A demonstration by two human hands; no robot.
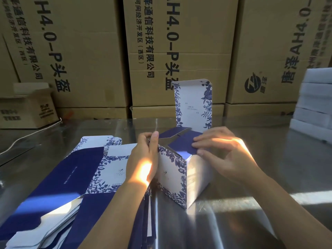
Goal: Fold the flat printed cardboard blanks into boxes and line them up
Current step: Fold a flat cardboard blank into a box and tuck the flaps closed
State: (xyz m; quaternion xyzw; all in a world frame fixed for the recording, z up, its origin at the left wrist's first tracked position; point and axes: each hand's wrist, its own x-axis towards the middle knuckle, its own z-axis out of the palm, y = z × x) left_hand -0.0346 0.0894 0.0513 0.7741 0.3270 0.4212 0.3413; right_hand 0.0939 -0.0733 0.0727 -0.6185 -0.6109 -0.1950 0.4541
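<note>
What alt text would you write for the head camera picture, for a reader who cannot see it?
A person folds a blue-and-white flowered box on a shiny metal table: the left hand grips its left edge, the right hand presses a dark blue flap, and the lid stands upright. Flat blanks lie left; big brown cartons stand behind.

Hard sunlight stripes my left hand (143, 159), my right hand (228, 159) and the steel table (251, 212), which glares. Stacked cartons (89, 51) stand dim. Frame edges bow and look slightly soft.
</note>
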